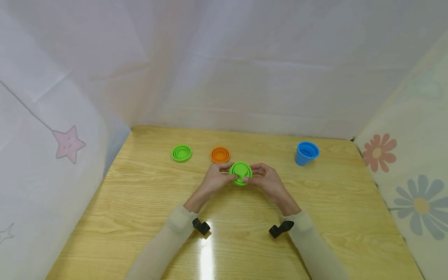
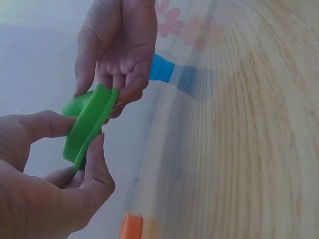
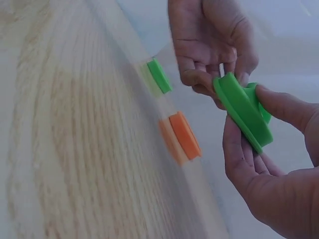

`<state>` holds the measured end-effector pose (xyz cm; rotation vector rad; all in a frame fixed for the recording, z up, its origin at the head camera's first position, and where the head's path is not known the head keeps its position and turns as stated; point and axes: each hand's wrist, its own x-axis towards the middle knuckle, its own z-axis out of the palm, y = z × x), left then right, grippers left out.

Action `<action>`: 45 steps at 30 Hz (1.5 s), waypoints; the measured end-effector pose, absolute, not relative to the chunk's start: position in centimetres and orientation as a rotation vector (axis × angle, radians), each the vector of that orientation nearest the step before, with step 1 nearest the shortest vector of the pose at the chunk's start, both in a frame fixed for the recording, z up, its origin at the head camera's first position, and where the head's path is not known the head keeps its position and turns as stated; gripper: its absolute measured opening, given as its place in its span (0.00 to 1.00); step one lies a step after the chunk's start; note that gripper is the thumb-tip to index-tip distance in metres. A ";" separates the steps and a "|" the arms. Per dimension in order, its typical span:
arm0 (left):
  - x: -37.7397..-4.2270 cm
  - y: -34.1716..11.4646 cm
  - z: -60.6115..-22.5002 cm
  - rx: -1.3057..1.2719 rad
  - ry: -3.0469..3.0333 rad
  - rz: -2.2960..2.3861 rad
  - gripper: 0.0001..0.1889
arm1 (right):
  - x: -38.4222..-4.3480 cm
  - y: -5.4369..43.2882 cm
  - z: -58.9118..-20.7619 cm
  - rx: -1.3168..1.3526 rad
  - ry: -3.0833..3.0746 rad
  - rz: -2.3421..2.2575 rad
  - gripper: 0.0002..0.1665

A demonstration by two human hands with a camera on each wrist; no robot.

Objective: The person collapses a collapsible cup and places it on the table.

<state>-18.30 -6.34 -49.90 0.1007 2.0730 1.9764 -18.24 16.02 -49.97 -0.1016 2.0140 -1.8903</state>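
Observation:
A green collapsible cup (image 1: 240,169), folded nearly flat, is held between both hands over the middle of the table. My left hand (image 1: 214,179) pinches its left edge, thumb on the near face and fingers behind the rim. On the opposite edge my right hand (image 1: 268,181) grips it the same way. Both thumbs lie on the face turned towards me. From the left wrist view, the cup (image 2: 89,127) is tilted, with its middle bulging out past the rim. The right wrist view shows the same bulge under the right thumb (image 3: 284,107).
Beyond the hands lie a flat orange collapsible cup (image 1: 220,154) and, further left, a flat green one (image 1: 181,153). An extended blue cup (image 1: 306,153) stands at the back right. Pale curtains (image 1: 245,77) border the wooden table (image 1: 140,210) at the back and sides.

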 end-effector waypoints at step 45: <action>-18.1 -6.7 -49.9 0.114 1.958 1.885 0.24 | -18.4 17.5 -50.7 -0.051 1.953 -1.941 0.24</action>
